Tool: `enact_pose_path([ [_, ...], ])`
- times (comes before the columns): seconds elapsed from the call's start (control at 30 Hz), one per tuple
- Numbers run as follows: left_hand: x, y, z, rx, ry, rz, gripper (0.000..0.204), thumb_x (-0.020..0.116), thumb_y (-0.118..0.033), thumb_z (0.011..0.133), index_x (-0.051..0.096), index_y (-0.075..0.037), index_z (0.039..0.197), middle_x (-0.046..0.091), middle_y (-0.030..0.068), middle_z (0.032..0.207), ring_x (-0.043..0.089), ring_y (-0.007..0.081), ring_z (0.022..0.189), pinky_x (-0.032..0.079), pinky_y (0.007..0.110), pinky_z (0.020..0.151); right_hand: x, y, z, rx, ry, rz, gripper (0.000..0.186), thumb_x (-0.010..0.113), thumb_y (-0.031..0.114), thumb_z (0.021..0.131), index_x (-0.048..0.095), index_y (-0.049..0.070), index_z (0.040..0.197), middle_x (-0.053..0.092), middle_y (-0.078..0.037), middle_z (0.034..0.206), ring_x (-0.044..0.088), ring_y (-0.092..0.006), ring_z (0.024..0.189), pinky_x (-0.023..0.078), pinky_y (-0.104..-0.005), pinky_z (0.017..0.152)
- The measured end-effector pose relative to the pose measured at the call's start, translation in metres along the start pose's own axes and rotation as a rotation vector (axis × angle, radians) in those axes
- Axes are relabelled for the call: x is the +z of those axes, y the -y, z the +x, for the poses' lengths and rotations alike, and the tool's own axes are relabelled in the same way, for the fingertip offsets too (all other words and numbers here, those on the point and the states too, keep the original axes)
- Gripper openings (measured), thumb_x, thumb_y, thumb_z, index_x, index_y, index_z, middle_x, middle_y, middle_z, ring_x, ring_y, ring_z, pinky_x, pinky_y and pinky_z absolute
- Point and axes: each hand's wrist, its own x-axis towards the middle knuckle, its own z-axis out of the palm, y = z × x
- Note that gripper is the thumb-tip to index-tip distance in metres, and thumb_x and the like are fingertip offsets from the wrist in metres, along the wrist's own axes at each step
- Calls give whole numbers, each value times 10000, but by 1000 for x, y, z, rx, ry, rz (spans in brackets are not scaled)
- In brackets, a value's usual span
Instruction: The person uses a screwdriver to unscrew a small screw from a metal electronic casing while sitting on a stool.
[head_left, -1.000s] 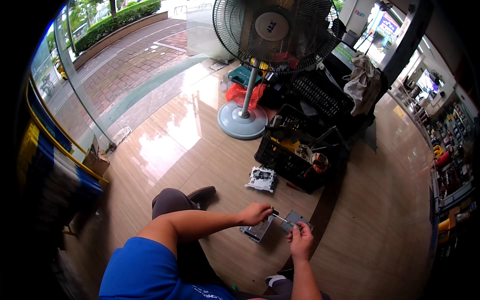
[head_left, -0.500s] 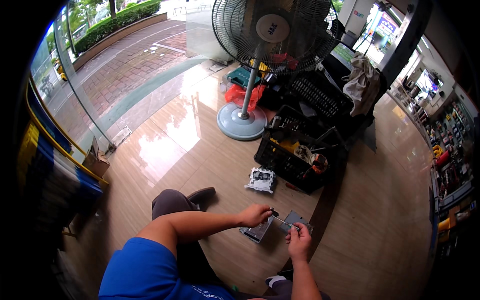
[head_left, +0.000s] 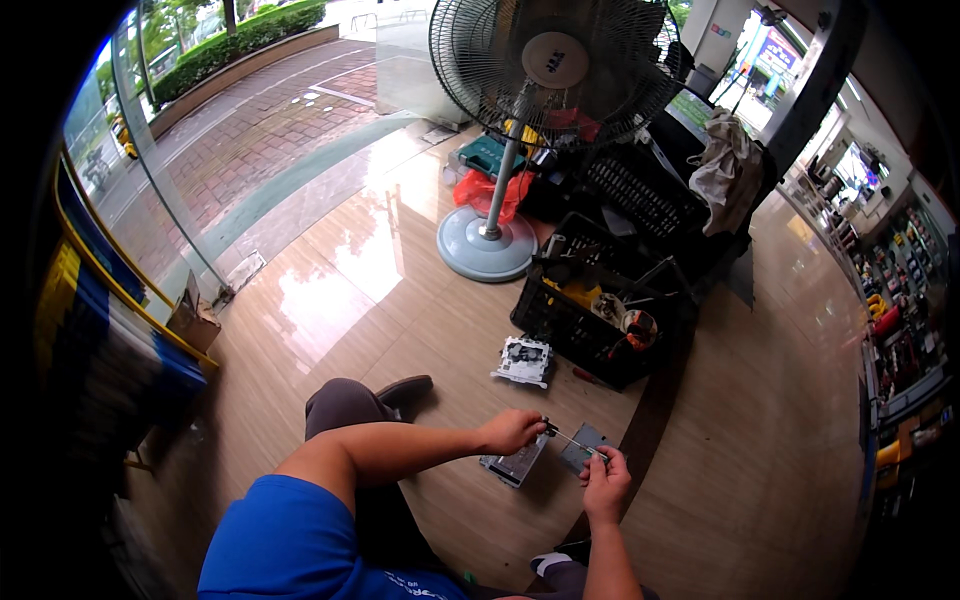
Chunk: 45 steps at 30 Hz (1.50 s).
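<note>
My left hand is closed, pinching a small dark part between thumb and fingertips. My right hand is closed on a thin screwdriver, whose metal shaft slants toward the dark part. Whether its tip touches that part is too small to tell. Below my left hand, a grey box-shaped unit lies on the floor, partly covered by the hand. A flat grey panel lies beside it, partly behind my right hand and the screwdriver. Farther off rests a white plastic frame with dark parts inside.
Black plastic crates holding tools stand ahead to the right, with a red-handled tool on the floor beside them. A pedestal fan stands behind. My bent knee is at the left; stocked shelves line the far right.
My right hand has shifted slightly to the right with the screwdriver. My left hand keeps its pinch on the dark part, nearly in place.
</note>
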Motion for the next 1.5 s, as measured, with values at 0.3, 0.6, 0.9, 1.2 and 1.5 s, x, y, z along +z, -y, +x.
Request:
enact_pose_path([
  [0.3, 1, 1, -3, 2, -9, 84, 247, 537, -237, 951, 627, -7, 939, 669, 131, 779, 662, 264, 725, 515, 380, 669, 11, 27, -11, 59, 81, -31, 147, 577, 91, 909, 596, 10, 1030, 617, -45, 766, 574, -105, 607, 472, -246, 537],
  [0.6, 4, 3, 4, 37, -15, 72, 252, 536, -242, 952, 624, -6, 946, 662, 133, 778, 657, 272, 731, 514, 380, 676, -5, -27, 3, -98, 13, -105, 141, 560, 94, 935, 575, 31, 1060, 607, -26, 755, 548, -65, 584, 451, -208, 505],
  [0.9, -1, 0, -1, 13, 17, 50, 250, 524, -238, 959, 615, -7, 927, 655, 122, 766, 651, 257, 715, 511, 377, 659, 1, 0, -1, -7, 26, -9, 143, 560, 94, 936, 576, 32, 1063, 605, -28, 755, 555, -66, 595, 453, -210, 510],
  [1.2, 0, 1, -1, 11, 14, 50, 253, 521, -245, 963, 608, -12, 917, 652, 120, 762, 648, 252, 710, 508, 376, 653, 2, -7, -1, -14, -4, -28, 175, 584, 81, 898, 600, 12, 1059, 631, -67, 838, 583, -113, 655, 477, -254, 572],
  [1.5, 3, -2, 3, -4, 31, 36, 249, 518, -243, 965, 601, -13, 922, 654, 116, 765, 649, 242, 712, 510, 375, 656, -1, -16, -2, 54, 24, -44, 226, 599, 59, 857, 621, -12, 1071, 657, -120, 944, 636, -203, 818, 515, -325, 733],
])
